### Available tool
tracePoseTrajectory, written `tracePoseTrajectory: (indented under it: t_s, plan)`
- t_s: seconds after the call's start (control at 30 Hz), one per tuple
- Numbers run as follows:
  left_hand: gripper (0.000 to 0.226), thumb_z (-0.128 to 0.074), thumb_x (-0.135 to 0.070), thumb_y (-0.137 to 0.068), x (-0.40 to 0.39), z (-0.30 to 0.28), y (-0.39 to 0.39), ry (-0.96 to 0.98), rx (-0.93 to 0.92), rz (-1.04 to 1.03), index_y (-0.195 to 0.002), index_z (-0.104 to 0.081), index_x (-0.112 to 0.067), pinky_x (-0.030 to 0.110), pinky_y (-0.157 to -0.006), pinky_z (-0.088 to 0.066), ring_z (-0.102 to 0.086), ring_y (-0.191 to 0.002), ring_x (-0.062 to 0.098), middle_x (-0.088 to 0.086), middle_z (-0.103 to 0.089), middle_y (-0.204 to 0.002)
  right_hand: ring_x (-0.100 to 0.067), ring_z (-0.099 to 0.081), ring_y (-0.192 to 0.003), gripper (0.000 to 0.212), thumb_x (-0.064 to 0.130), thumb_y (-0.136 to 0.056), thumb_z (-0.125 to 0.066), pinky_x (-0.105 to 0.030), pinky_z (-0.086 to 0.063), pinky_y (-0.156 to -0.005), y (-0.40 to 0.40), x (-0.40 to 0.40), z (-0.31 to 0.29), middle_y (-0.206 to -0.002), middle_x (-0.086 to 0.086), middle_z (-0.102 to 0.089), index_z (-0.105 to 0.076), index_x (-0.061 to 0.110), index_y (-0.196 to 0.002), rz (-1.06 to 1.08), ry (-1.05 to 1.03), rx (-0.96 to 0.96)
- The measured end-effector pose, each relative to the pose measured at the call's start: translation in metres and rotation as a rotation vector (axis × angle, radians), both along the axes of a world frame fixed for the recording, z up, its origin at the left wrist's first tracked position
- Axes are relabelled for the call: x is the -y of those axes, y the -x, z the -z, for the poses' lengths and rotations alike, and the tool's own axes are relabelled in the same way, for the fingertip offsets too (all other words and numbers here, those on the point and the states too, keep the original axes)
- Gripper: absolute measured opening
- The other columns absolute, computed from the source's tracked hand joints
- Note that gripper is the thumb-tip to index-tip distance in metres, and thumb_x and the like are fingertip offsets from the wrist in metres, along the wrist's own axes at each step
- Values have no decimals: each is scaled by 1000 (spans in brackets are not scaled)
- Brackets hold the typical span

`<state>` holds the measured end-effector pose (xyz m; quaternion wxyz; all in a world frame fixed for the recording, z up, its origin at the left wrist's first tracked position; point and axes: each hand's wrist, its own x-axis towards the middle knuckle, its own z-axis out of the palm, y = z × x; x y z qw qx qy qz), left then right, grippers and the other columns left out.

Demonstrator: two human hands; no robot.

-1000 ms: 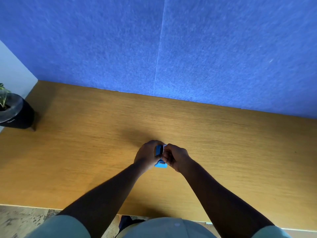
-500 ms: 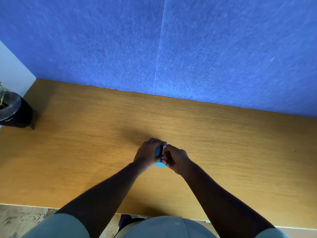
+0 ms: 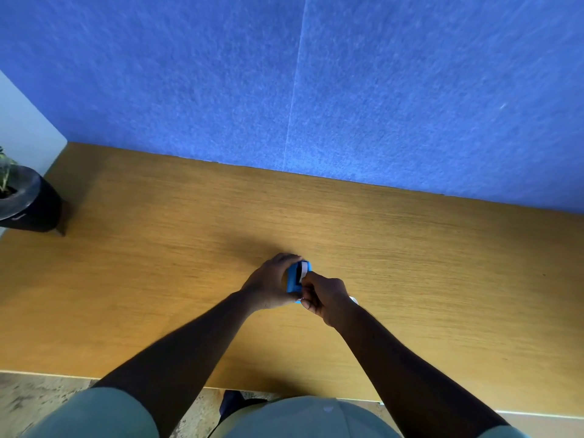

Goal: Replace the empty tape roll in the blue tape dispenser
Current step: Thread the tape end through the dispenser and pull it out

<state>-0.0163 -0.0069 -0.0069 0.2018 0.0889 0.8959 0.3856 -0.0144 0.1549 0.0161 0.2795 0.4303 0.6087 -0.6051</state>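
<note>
The small blue tape dispenser [image 3: 293, 279] sits at the middle of the wooden desk [image 3: 426, 263], held between both hands. My left hand [image 3: 268, 284] wraps around its left side and far end. My right hand [image 3: 322, 294] pinches at its right side, where a white strip or roll edge [image 3: 304, 269] shows at the top. Most of the dispenser is hidden by my fingers, and I cannot tell whether a roll sits inside. A small pale thing [image 3: 353, 300] peeks out just behind my right wrist.
A black plant pot [image 3: 30, 207] stands at the desk's far left. A blue felt partition [image 3: 284, 90] rises along the back edge. The desk's near edge [image 3: 284, 390] runs just in front of my body.
Both hands have stayed on the dispenser. The white strip at its top now shows more, and my right hand has shifted slightly toward me along the right side.
</note>
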Motion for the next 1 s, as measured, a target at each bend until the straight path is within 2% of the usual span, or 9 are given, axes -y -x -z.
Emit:
tracePoseTrajectory:
  t_s: [0.1,0.2,0.37,0.47,0.6,0.73,1.0]
  plan:
    - [106,-91,-36,-66,3,0,-1,28,-1,39,-154,-31,-34,37,-110,-44,-36,-141,9,-17,-33,-156,-13,-64,-45,11,14,-84,-75,-24,-58,-49,-4,1,4,-52,-2,-68,-76,3,-86,0,-38,1]
    - [105,-91,-29,-68,3,1,-2,39,-23,42,-154,-31,-33,37,-109,-45,-37,-141,10,-17,-32,-157,-12,-63,-42,13,15,-82,-76,-25,-60,-50,-7,0,7,-49,0,-68,-76,3,-86,-4,-55,-7]
    - [105,-91,-23,-69,1,6,-2,39,-50,31,-155,-31,-32,30,-107,-41,-37,-142,10,-17,-33,-158,-8,-63,-38,16,19,-84,-76,-25,-61,-51,-11,2,10,-47,3,-68,-75,3,-84,-33,-118,-54]
    - [106,-91,-23,-69,2,9,-3,45,-49,32,-155,-29,-33,28,-108,-39,-36,-144,10,-18,-32,-159,-9,-64,-42,16,18,-85,-75,-24,-59,-50,-16,4,14,-57,-1,-70,-76,2,-81,-53,-173,-101]
    - [108,-91,-22,-71,2,11,-4,56,-62,32,-156,-26,-33,30,-110,-37,-33,-147,12,-16,-30,-161,-15,-65,-56,18,17,-88,-72,-31,-64,-60,-24,6,17,-64,-5,-71,-75,3,-76,-80,-207,-149]
    - [108,-90,-23,-72,3,12,-6,56,-70,32,-157,-25,-33,28,-111,-35,-32,-148,13,-14,-29,-163,-15,-62,-55,20,13,-89,-69,-25,-56,-54,-33,6,18,-61,-5,-68,-75,4,-72,-105,-201,-202]
    - [107,-89,-20,-73,2,11,-6,47,-62,22,-158,-24,-32,32,-114,-35,-30,-149,14,-12,-30,-163,-17,-61,-59,19,13,-93,-71,-27,-55,-57,-50,7,23,-66,-7,-67,-75,-1,-80,-129,-210,-235]
